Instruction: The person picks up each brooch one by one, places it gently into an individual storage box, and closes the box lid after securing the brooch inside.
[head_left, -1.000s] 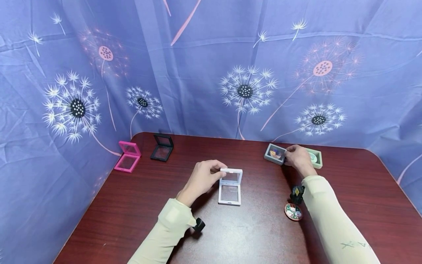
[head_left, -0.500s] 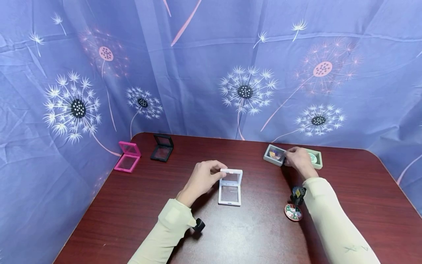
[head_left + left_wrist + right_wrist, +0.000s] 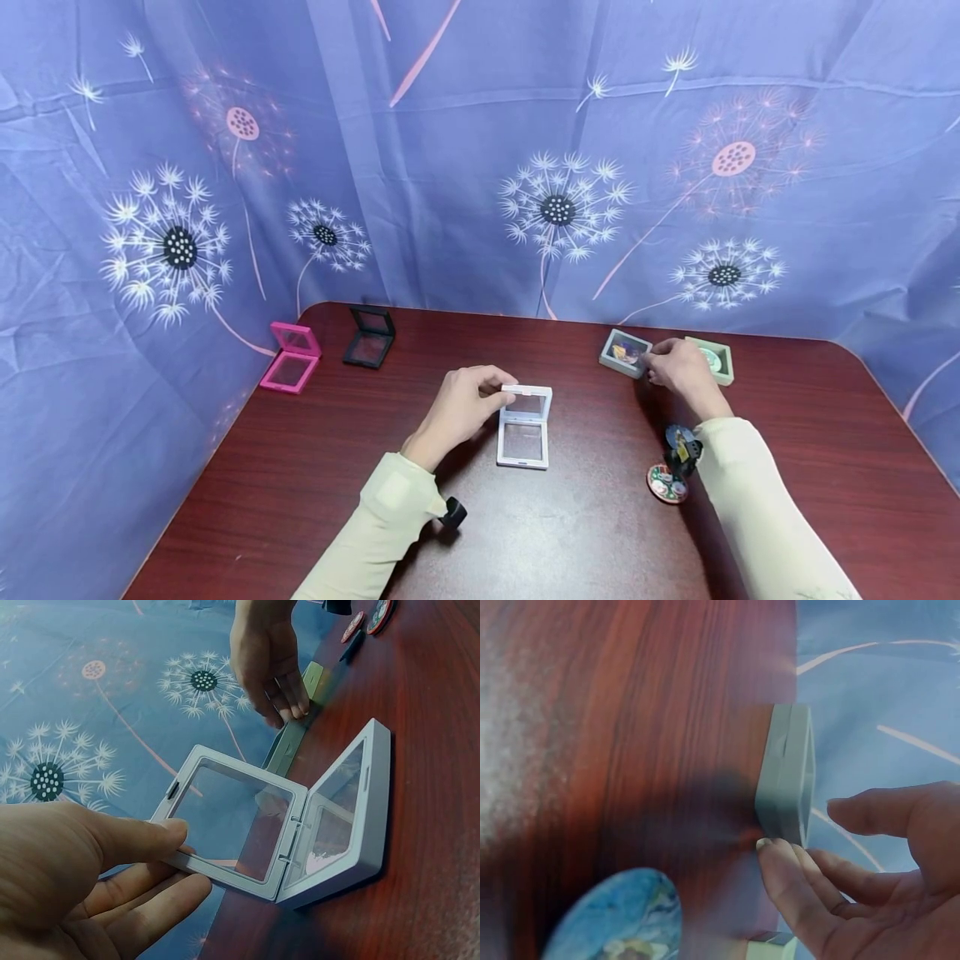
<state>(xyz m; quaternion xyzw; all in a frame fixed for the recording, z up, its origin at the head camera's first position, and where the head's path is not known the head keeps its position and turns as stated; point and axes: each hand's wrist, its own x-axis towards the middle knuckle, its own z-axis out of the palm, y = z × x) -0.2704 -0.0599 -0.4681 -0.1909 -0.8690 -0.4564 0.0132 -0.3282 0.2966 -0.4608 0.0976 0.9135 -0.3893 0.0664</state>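
Note:
A white hinged display case (image 3: 522, 441) with clear panes stands unfolded on the table. The thumb and fingers of my left hand (image 3: 465, 408) pinch the rim of its raised half; in the left wrist view the thumb (image 3: 154, 838) presses the frame from one side. At the back right is a closed grey display case (image 3: 625, 353) with a colourful item inside. My right hand (image 3: 681, 373) is beside its right corner. The right wrist view shows the fingertips right at the grey case's (image 3: 786, 776) lower end, with the thumb (image 3: 877, 812) spread away from it.
A green case (image 3: 722, 360) with a round piece sits behind my right hand. Under the right wrist lie a blue round disc (image 3: 678, 435), partly hidden, and a red-rimmed disc (image 3: 666, 485). Unfolded pink (image 3: 289, 371) and black (image 3: 368, 348) cases stand far left. A curtain (image 3: 465, 167) borders the table.
My right hand has eased slightly right and down, away from the grey case, and the blue disc has come into view by the wrist. The left hand and white case have stayed put.

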